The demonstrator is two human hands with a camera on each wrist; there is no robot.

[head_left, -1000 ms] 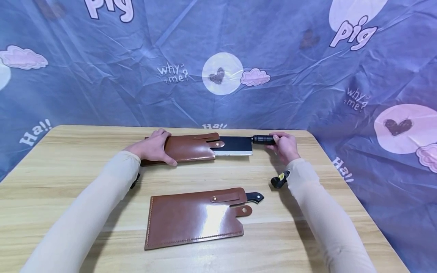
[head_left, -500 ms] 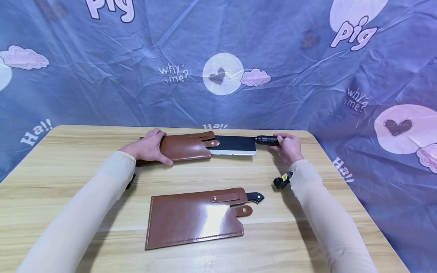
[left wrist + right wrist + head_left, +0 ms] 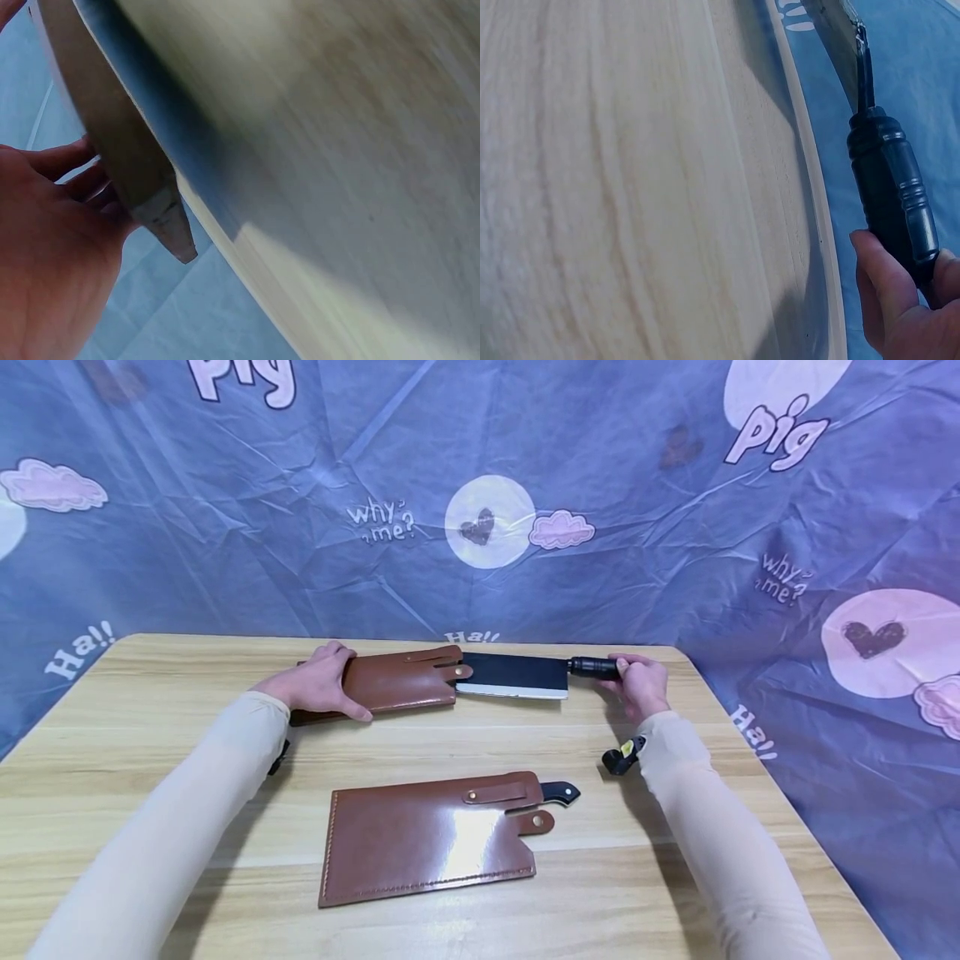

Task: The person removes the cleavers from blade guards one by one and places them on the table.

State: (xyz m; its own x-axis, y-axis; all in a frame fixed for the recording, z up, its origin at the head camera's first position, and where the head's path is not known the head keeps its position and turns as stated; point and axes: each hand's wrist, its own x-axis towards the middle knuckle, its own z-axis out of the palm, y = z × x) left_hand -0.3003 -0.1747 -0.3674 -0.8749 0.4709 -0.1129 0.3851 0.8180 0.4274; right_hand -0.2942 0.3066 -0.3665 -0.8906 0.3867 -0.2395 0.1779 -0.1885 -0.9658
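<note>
Toward the back of the table, my left hand (image 3: 317,683) grips the closed end of a brown leather sheath (image 3: 401,681), thumb along its near edge. In the left wrist view, that sheath (image 3: 112,127) appears edge-on between the fingers. Out of its open end, by a strap with a snap, extends the black blade of a cleaver (image 3: 513,675) with a bright cutting edge. The blade's tip end is hidden at the sheath's mouth. My right hand (image 3: 641,683) holds the end of the black ridged handle (image 3: 892,187), which points right.
Nearer the front lies a second brown sheath (image 3: 405,843) with a black knife handle (image 3: 560,793) sticking out on its right. Both rest on a pale wooden table (image 3: 187,735). A blue printed cloth (image 3: 300,527) hangs just behind the table's back edge.
My left hand has drawn the sheath to the left while my right hand has moved the cleaver right. More of the blade shows now. The front sheath has stayed put.
</note>
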